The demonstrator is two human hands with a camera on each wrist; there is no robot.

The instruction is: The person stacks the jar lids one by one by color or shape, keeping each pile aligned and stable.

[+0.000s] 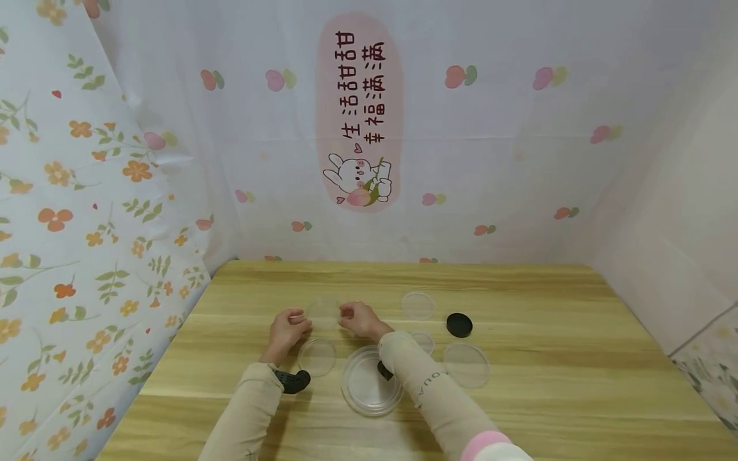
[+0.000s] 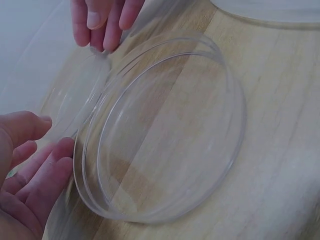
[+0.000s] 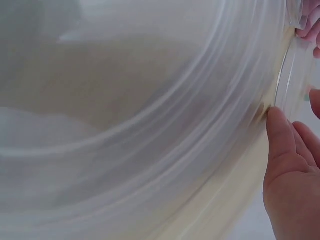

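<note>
On the table, a clear round dish or lid [image 1: 324,312] lies between the two hands. My left hand [image 1: 288,330] is at its left edge, with fingertips close to the rim and thumb apart from the fingers. From the right, my right hand [image 1: 360,320] touches the rim with its fingertips, as the right wrist view shows. Nearer to me, beside the left wrist, is another clear round dish [image 1: 317,357], large in the left wrist view. A bigger clear dish [image 1: 371,382] with a stepped rim sits below the right forearm.
To the right lie a clear disc [image 1: 418,306], a small clear one [image 1: 423,342] partly behind the right sleeve, and a larger one [image 1: 467,365]. Near them is a black round lid [image 1: 459,325]. A printed cloth [image 1: 490,160] hangs behind the wooden table [image 1: 576,358].
</note>
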